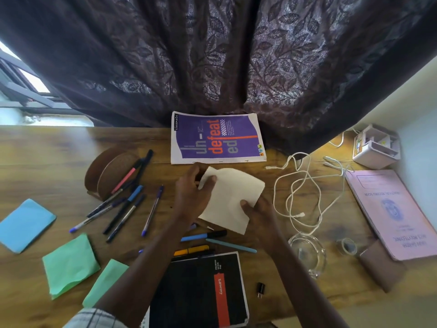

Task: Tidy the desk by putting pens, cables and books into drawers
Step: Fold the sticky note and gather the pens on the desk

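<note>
My left hand (192,194) and my right hand (259,214) both grip a folded cream cloth (233,197) above the middle of the wooden desk (47,166). Several pens (123,209) lie scattered to the left, and more pens (205,242) lie just below the cloth. A tangled white cable (305,192) lies to the right. A purple notebook (216,138) sits at the back by the curtain, a black notepad (201,290) lies near the front edge, and a pink record book (390,209) rests at the right.
A brown pen holder (108,171) lies tipped over at left. A blue cloth (26,223) and two green cloths (71,263) lie front left. A glass bowl (307,254), tape roll (347,246), brown wallet (380,266), small black plug (260,288) and white box (376,145) sit at right.
</note>
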